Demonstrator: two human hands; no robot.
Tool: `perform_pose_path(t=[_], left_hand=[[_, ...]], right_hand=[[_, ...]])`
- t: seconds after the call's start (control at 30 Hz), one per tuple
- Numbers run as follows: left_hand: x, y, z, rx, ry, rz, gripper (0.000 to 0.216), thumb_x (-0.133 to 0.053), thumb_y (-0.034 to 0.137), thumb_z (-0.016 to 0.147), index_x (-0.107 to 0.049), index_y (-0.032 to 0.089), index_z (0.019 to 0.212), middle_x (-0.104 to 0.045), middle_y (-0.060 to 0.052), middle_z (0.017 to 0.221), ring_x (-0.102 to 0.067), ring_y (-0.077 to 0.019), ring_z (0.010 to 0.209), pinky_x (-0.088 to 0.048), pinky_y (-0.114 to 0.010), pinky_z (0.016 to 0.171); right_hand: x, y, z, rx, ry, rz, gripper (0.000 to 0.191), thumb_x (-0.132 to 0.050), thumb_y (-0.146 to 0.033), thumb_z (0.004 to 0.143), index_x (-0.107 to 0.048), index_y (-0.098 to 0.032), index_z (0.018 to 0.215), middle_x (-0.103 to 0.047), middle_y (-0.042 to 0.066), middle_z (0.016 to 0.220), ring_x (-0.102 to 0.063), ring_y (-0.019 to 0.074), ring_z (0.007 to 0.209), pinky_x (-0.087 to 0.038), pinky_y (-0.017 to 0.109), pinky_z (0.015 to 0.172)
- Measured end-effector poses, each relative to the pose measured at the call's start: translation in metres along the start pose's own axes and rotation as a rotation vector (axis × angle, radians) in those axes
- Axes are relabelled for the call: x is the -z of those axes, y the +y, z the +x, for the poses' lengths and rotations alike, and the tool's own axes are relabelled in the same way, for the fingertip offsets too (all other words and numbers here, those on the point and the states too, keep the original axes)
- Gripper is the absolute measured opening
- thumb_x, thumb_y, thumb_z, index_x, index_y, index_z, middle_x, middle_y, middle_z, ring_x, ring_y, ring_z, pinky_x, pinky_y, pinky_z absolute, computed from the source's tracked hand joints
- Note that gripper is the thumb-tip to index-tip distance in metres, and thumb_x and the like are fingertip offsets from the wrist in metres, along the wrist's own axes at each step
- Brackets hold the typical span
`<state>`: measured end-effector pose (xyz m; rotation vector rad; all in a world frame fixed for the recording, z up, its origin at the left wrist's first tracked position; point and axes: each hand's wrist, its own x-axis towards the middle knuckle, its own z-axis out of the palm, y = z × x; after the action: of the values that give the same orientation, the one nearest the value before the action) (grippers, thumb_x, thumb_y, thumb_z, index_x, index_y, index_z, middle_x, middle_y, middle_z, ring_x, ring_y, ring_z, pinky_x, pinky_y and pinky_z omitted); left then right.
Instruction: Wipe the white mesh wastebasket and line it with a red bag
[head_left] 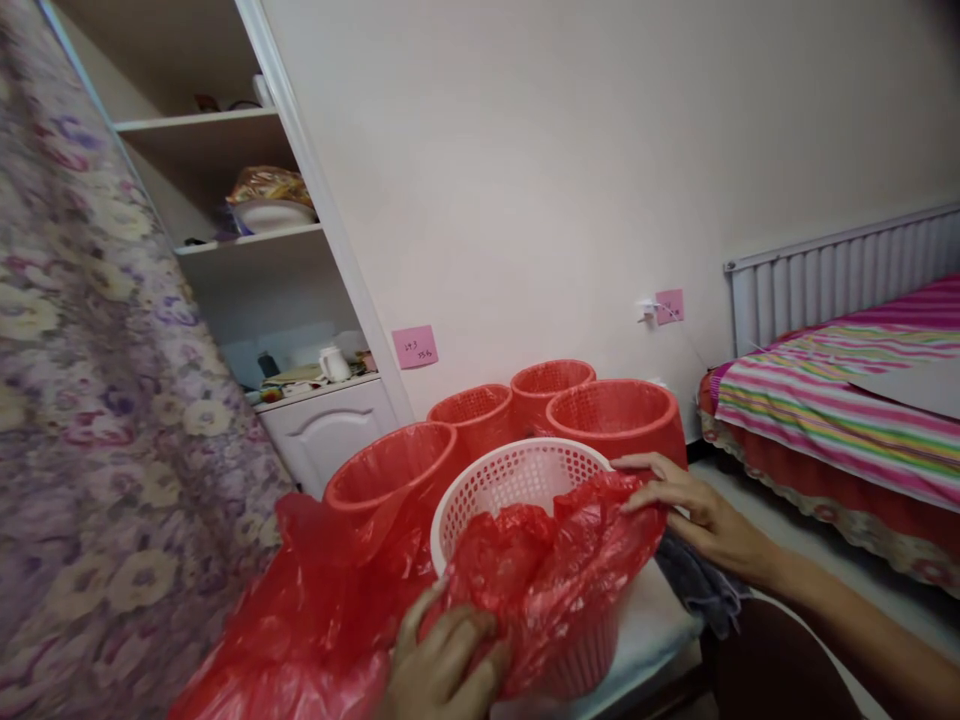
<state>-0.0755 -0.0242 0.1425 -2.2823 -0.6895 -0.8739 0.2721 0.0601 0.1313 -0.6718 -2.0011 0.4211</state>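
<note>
A white mesh basket [501,482] stands in front of me with a red plastic bag [547,570] draped inside it and over its near rim. My left hand [442,665] is closed on the bag's near edge at the basket's front. Over at the basket's right rim, my right hand [694,505] pinches the bag's edge. Behind the white basket stand several red mesh baskets [611,415]; the nearest left one [390,468] has a red bag in it.
A flowered curtain [90,400] hangs at the left. A white shelf unit [247,240] holds dishes and small items. A bed with a striped cover [840,400] and a radiator [832,275] lie at the right. Pink notes [414,347] stick to the wall.
</note>
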Motion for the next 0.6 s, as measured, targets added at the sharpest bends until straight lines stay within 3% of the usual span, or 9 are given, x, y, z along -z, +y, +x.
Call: perform_pose_path(t=[0.07, 0.13, 0.23, 0.3, 0.37, 0.47, 0.6], left_hand=[[-0.007, 0.005, -0.008, 0.048, 0.061, 0.005, 0.031, -0.037, 0.016, 0.096, -0.064, 0.025, 0.084, -0.070, 0.002, 0.076, -0.061, -0.0118, 0.074, -0.026, -0.038, 0.109], [-0.010, 0.009, -0.013, 0.033, -0.018, 0.033, 0.038, -0.032, 0.016, 0.098, -0.063, 0.024, 0.079, -0.068, 0.003, 0.072, -0.059, -0.0107, 0.066, -0.026, -0.036, 0.106], [-0.008, 0.009, -0.011, 0.002, -0.147, 0.092, 0.043, -0.026, 0.017, 0.099, -0.062, 0.024, 0.077, -0.069, 0.002, 0.072, -0.060, -0.0122, 0.067, -0.028, -0.034, 0.100], [-0.007, 0.008, -0.006, -0.019, -0.173, 0.120, 0.044, -0.024, 0.020, 0.100, -0.060, 0.024, 0.075, -0.068, 0.002, 0.072, -0.061, -0.0134, 0.068, -0.030, -0.033, 0.095], [-0.007, 0.009, -0.001, -0.039, -0.167, 0.127, 0.045, -0.023, 0.022, 0.101, -0.059, 0.024, 0.073, -0.067, 0.002, 0.070, -0.060, -0.0138, 0.067, -0.031, -0.032, 0.091], [-0.010, 0.012, 0.004, -0.053, -0.150, 0.128, 0.044, -0.024, 0.025, 0.101, -0.058, 0.024, 0.073, -0.068, 0.001, 0.071, -0.061, -0.0141, 0.069, -0.031, -0.034, 0.091], [-0.010, 0.013, 0.003, -0.049, -0.159, 0.120, 0.047, -0.022, 0.024, 0.102, -0.056, 0.024, 0.070, -0.068, 0.002, 0.071, -0.062, -0.0128, 0.070, -0.031, -0.034, 0.094]], right_hand=[[-0.009, 0.010, -0.015, -0.068, 0.082, 0.074, 0.028, -0.047, -0.018, 0.092, -0.071, -0.031, 0.099, -0.047, 0.005, 0.138, -0.046, 0.0255, 0.127, -0.032, 0.044, 0.106], [-0.020, 0.019, -0.028, -0.166, 0.211, 0.189, 0.020, -0.052, -0.026, 0.092, -0.071, -0.029, 0.090, -0.051, 0.005, 0.133, -0.048, 0.0261, 0.123, -0.034, 0.042, 0.103], [-0.038, 0.026, -0.043, -0.378, 0.436, 0.437, 0.012, -0.063, -0.035, 0.087, -0.069, -0.026, 0.082, -0.057, 0.004, 0.123, -0.057, 0.0213, 0.099, -0.045, 0.033, 0.080], [-0.049, 0.023, -0.050, -0.519, 0.528, 0.682, 0.013, -0.068, -0.039, 0.083, -0.068, -0.027, 0.090, -0.060, 0.003, 0.114, -0.057, 0.0190, 0.090, -0.046, 0.030, 0.069], [-0.057, 0.014, -0.055, -0.610, 0.521, 0.959, 0.024, -0.065, -0.046, 0.085, -0.067, -0.027, 0.100, -0.063, 0.005, 0.106, -0.059, 0.0219, 0.094, -0.049, 0.032, 0.074], [-0.065, -0.003, -0.056, -0.618, 0.417, 1.227, 0.040, -0.054, -0.057, 0.088, -0.066, -0.023, 0.105, -0.067, 0.009, 0.107, -0.061, 0.0264, 0.100, -0.051, 0.041, 0.084], [-0.075, -0.022, -0.046, -0.616, 0.384, 1.169, 0.032, -0.072, -0.041, 0.081, -0.068, -0.022, 0.105, -0.068, 0.005, 0.100, -0.062, 0.0171, 0.086, -0.052, 0.030, 0.077]])
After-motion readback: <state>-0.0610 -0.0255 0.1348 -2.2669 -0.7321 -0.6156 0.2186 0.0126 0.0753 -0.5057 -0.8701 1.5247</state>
